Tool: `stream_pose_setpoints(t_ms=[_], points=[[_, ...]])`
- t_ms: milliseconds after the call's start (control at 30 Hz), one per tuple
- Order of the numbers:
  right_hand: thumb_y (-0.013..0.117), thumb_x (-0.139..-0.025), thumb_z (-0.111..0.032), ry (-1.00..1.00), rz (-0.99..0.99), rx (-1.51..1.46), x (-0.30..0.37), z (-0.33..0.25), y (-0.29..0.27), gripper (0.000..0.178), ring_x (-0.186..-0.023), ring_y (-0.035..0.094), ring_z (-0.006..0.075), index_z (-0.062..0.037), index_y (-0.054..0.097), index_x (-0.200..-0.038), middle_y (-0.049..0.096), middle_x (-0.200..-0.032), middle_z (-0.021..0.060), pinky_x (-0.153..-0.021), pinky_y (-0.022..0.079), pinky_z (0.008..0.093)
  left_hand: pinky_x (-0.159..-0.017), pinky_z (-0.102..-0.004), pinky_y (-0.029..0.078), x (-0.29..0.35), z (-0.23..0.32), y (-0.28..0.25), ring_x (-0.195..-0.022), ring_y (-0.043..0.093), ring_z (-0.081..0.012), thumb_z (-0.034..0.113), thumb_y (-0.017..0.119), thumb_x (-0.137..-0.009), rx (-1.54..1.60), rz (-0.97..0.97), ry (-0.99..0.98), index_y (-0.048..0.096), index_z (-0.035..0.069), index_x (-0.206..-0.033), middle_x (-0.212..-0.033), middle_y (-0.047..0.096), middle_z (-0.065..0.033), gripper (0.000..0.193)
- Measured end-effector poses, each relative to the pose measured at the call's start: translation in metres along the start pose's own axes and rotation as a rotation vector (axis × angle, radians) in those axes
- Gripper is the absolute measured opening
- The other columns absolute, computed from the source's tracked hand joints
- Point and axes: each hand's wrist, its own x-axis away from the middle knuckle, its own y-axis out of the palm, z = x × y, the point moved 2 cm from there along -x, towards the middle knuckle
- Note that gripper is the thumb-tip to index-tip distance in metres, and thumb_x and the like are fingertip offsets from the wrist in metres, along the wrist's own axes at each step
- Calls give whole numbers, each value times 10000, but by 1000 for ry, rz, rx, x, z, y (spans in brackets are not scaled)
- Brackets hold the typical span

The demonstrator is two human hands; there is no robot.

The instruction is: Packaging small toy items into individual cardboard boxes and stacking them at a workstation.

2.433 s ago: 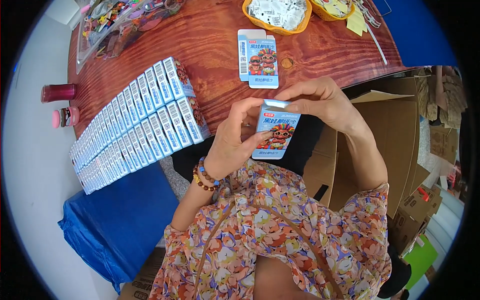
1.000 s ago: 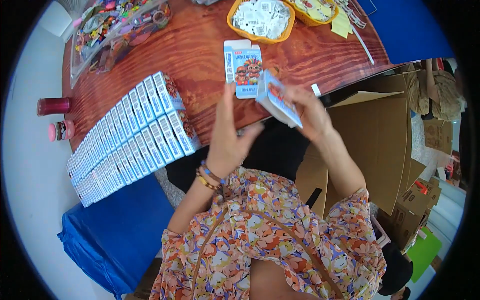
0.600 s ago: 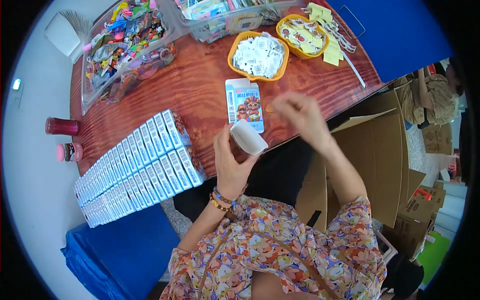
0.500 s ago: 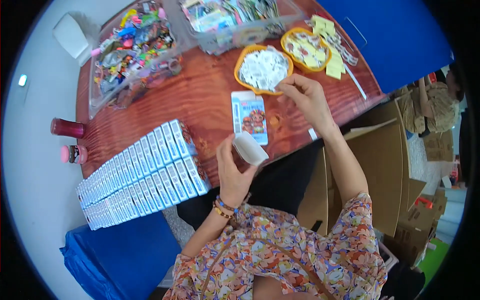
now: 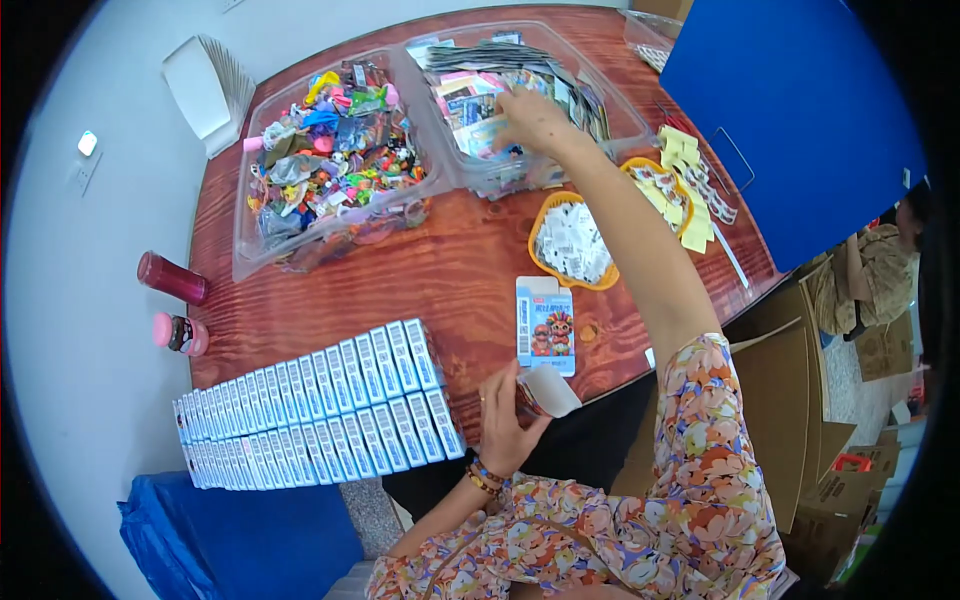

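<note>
Since the frame 0.5 seconds ago, the right hand is moving from beside the basket of white packets to the farther see-through bin, and the view is taking in more of the table. Its fingers are bending down over the flat colourful packets inside that bin; I cannot make out whether they are pinching any. The left hand is wrapping around 1 small open-topped box, keeping it tilted at the near edge of the table, its white inner flap facing up; how full it is cannot be seen. Just beyond that box, 1 printed carton is lying flat, seemingly not yet folded into shape. To the left, 2 long rows of blue-and-white boxes are standing side by side, their barcoded sides showing, and these are looking like the finished share. Judging by this, the held box is sitting partway through, its top still needing closing, while the flat carton is waiting untouched. Around them, the bin of small toys is resting beside the packet bin, and a second yellow basket is sitting partly behind the right forearm, near yellow slips.
</note>
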Motion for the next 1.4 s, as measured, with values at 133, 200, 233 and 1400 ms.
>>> stream_pose_setpoints(t_ms=[133, 200, 233, 1400], points=[[805, -763, -427, 64, -282, -100, -15, -8, -9, 402, -885, 682, 296, -108, 649, -953, 701, -884, 83, -755, 501, 425, -1054, -463, 421, -1, -4, -6, -1255, 473, -406, 38, 861, -671, 37, -8, -60, 370, -6, -1493, -1356, 472, -224, 958], [782, -798, -408, 141, -352, -219, -14, -3, -20, 360, -845, 673, 292, -94, 636, -893, 695, -829, 81, -723, 487, 423, -1067, -454, 423, -1, -4, -6, -1263, 473, -395, 23, 856, -665, 111, 11, -113, 358, 2, -1500, -1363, 468, -221, 972], [768, -816, -392, 94, -229, -208, -12, 0, -22, 340, -830, 671, 285, -87, 632, -879, 692, -816, 80, -720, 487, 417, -1067, -454, 423, 0, -3, -5, -1263, 473, -395, 23, 856, -665, 115, 16, -117, 358, 2, -1500, -1363, 468, -221, 972], [688, -907, 8, 316, 37, -1113, 301, -114, -97, 106, -826, 559, 54, -20, 593, -869, 628, -957, 9, -732, 451, 209, -944, -467, 468, -19, 7, -3, -1118, 538, -388, 180, 873, -718, -71, 106, -139, 424, 15, -1441, -1224, 527, -197, 868]])
